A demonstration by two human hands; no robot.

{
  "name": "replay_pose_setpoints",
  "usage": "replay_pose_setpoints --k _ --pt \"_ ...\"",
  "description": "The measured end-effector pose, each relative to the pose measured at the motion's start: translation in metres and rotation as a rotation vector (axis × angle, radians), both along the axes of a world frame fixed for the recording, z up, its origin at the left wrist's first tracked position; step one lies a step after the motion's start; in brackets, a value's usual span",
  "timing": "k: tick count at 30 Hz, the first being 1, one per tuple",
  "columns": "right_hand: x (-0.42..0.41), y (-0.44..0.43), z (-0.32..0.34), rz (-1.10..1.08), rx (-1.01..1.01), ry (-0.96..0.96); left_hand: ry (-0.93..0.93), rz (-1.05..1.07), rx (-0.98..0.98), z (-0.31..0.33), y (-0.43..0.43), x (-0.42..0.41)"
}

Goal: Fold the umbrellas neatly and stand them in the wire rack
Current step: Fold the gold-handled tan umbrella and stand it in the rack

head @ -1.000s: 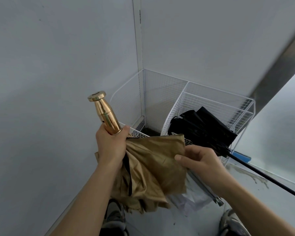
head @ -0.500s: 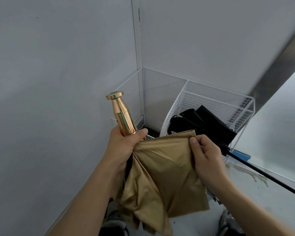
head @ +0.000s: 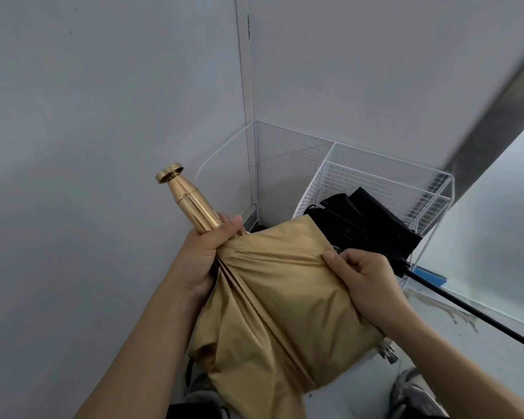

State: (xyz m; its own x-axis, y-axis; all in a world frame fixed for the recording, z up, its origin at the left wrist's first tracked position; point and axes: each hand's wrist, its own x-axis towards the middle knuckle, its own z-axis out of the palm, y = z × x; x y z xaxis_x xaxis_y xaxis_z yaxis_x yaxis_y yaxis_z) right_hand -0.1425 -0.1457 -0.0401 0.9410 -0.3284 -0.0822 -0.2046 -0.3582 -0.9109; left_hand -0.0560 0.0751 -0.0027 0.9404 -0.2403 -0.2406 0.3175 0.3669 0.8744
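Left hand has its fingers clamped round the gold umbrella just below its shiny handle, probably pinning the pleats. Right hand pinches a flap taut, ready to wrap. All of it's held in front of the wire rack, where a black umbrella slumps.

Seen from the wearer's own head: the left forearm and right forearm are bare from wrist to the lower frame edge, with no sleeve in view. The left hand and right hand are bare, the fingers short-nailed. Below are a grey left shoe, a grey right shoe and a strip of dark cloth, all blurred.
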Motion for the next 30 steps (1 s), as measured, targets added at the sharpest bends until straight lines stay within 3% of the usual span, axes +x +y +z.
replay_pose_setpoints --k 4,8,10,12,16,20,22,24,28,30 --pt "-0.001 0.007 -0.002 0.07 -0.09 0.055 0.081 -0.096 -0.11 -0.002 -0.001 -0.003" --pt "-0.005 -0.005 0.002 0.199 0.163 0.286 0.109 0.009 -0.078 -0.004 0.003 0.003" --pt "-0.007 -0.007 0.0 0.226 0.119 0.305 0.112 0.097 -0.073 -0.005 0.007 0.007" --pt "-0.005 -0.004 -0.004 0.173 0.037 0.239 0.124 0.133 -0.086 -0.004 0.011 0.009" --pt "0.001 -0.003 -0.007 0.022 0.065 0.113 0.229 0.092 -0.11 0.0 0.014 0.006" --pt "-0.003 -0.005 -0.008 -0.109 -0.271 -0.016 0.268 0.146 -0.051 -0.003 0.015 0.008" --pt "-0.009 0.001 0.001 -0.138 -0.268 -0.199 0.233 0.19 -0.035 -0.005 0.011 0.01" --pt "-0.016 0.014 0.01 -0.022 -0.198 -0.277 0.192 0.207 -0.036 -0.007 0.005 0.009" --pt "-0.024 0.037 0.007 0.4 -0.356 0.098 0.16 0.119 -0.069 -0.01 -0.005 0.005" --pt "-0.019 0.037 0.004 0.471 -0.287 0.245 0.199 0.075 -0.087 -0.009 -0.008 0.001"
